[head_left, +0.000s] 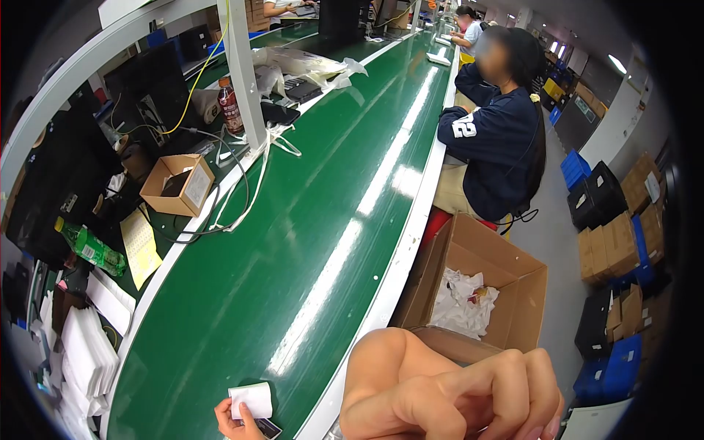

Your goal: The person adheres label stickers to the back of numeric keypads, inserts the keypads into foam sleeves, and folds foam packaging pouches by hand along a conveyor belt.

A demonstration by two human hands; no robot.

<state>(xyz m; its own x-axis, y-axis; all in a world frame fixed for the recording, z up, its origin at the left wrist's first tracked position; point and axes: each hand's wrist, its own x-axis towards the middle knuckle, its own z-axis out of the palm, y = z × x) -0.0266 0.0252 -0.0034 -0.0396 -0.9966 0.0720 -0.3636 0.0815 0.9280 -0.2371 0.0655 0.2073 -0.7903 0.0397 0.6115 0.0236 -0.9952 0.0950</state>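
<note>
At the bottom of the view, my left hand point(238, 424) pinches a small white folded sheet point(251, 400), which looks like paper or thin cloth, over the green belt point(293, 242). A dark flat piece with a light edge point(270, 428) shows just beneath the sheet, partly hidden by my hand. Close to the camera at lower right is my right hand point(462, 396), large in view, its fingers curled inward. Whatever those fingers may hold is hidden from the camera.
An open cardboard box point(506, 323) with crumpled white paper point(463, 304) stands beside the belt's right edge. Past it sits a person in a dark jacket point(499, 139). Left of the belt are a small carton point(178, 185), loose cables, a green bottle point(92, 248) and paper stacks point(89, 352).
</note>
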